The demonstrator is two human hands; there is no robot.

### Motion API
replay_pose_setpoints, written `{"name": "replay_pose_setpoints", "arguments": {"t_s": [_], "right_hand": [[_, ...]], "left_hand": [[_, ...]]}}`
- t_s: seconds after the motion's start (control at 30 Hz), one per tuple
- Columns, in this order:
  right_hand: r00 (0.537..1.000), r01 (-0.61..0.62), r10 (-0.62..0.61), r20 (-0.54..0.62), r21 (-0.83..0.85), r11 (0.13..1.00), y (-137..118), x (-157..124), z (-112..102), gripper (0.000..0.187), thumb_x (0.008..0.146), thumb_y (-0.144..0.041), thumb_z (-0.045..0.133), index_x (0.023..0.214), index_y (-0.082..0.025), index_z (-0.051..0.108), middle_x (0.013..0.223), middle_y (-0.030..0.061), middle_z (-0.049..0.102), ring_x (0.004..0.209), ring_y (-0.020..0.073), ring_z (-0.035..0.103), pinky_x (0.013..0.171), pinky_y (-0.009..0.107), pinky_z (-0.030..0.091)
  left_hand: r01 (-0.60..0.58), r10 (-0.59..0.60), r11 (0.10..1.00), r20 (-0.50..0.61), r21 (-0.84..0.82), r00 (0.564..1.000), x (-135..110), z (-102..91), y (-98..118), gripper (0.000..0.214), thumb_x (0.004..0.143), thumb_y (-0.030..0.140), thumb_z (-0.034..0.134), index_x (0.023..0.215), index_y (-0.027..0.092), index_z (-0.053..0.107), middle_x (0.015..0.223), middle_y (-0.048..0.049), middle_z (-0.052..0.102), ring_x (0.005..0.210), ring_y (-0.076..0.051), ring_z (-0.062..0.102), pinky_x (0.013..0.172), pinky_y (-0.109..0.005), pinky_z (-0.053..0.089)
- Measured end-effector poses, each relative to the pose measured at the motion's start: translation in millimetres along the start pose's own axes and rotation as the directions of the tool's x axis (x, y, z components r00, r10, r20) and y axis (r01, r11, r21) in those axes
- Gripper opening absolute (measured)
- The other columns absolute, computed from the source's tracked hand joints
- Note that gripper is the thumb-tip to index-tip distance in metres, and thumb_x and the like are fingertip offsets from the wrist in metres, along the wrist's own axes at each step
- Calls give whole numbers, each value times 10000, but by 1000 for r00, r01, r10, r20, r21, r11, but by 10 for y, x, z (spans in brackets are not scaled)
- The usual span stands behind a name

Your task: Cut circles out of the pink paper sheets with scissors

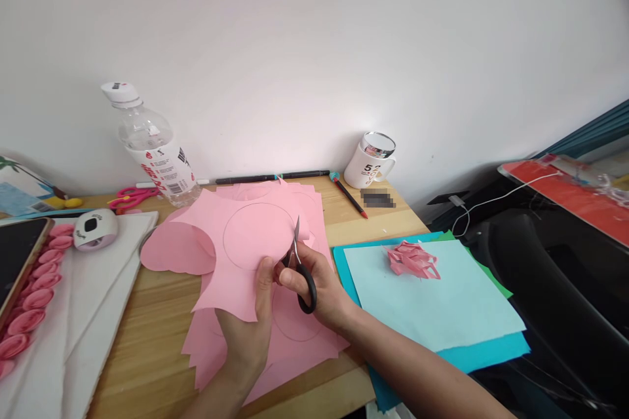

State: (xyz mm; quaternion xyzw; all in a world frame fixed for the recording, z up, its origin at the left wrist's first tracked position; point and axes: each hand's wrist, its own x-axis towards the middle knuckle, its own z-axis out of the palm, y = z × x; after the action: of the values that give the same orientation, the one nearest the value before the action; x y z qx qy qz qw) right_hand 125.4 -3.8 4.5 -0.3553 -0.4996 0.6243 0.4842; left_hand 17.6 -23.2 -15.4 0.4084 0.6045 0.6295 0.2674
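Observation:
My left hand pinches the lower edge of a pink paper sheet, thumb on top. A drawn circle shows on this sheet, and curved cut-outs run along its left side. My right hand grips black-handled scissors, whose blades point up at the circle's right edge. Beneath both hands lies a stack of pink paper, some of it marked with pencilled circles. Several cut pink discs rest to the left of the held sheet.
Behind the paper stand a plastic bottle and a white mug, near pens along the wall. Crumpled pink strips lie on light blue paper at right. At left are pink scissors, a white device and rolled pink flowers.

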Motion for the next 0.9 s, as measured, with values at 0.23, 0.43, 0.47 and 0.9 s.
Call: {"name": "replay_pose_setpoints", "arguments": {"t_s": [0.23,0.43,0.47,0.9], "right_hand": [[1000,-14,13,7,77,997,19,6,-4,353,732,-461,722,732,-179,509,681,-23,433,644,124,397,654,301,378],[998,-57,59,-26,87,995,25,1,0,367,705,-475,739,793,-168,557,650,-29,464,620,122,432,636,301,397],[998,-61,64,-28,82,995,23,1,1,367,704,-475,739,792,-168,559,643,-31,466,612,120,434,627,298,397],[996,-89,89,6,20,996,23,-22,19,387,682,-488,755,791,-173,558,624,-38,437,603,123,426,604,289,373]], "left_hand": [[46,-45,998,29,-43,999,18,0,33,534,734,373,710,1192,143,561,932,-92,729,855,-236,701,801,-366,578],[77,-76,995,21,-63,997,27,4,60,578,718,377,720,1215,140,544,912,-89,731,824,-234,703,779,-361,581],[82,-81,994,25,-70,996,26,5,65,570,721,376,717,1211,139,547,909,-87,731,826,-232,703,772,-355,582],[221,-220,975,17,-32,975,134,6,182,348,655,346,752,960,200,667,962,-85,719,907,-262,684,802,-383,581]]}}
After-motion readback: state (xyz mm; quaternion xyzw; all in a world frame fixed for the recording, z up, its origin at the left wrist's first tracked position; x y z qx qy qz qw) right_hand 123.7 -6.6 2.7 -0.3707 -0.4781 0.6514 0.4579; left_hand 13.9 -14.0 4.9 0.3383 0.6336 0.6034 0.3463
